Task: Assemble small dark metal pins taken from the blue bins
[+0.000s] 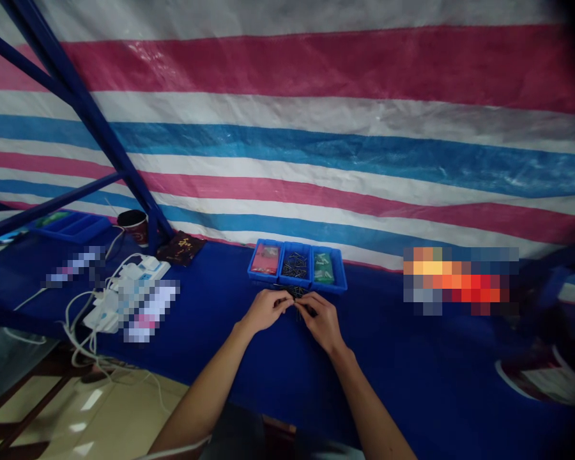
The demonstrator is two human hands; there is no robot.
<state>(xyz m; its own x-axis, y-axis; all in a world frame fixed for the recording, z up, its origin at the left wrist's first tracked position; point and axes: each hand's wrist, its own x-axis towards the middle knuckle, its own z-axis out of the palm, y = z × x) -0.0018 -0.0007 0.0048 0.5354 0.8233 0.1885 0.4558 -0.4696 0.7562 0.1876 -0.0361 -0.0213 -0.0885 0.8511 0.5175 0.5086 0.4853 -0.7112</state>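
Observation:
My left hand (267, 310) and my right hand (322, 321) meet fingertip to fingertip over the blue table, just in front of the blue bins. Both are closed in a pinch; whatever they hold is too small to name. Behind the fingertips lies a small pile of dark, thin pieces, like screws (291, 290), partly hidden by the hands. Three joined bins stand beyond it. The left bin (257, 277) has a pink packet (265, 259) in it. More dark screw-like pieces (295, 264) fill the middle bin. Green-and-clear small packets (324, 267) lie in the right bin.
On the left, white power strips (127, 291) with tangled cables lie beside a brown packet (184, 248) and a dark cup (134, 227). A blue divided tray (71, 225) is further left. Blue frame bars (96, 134) cross before a striped sheet (316, 153). A round container (546, 374) stands right.

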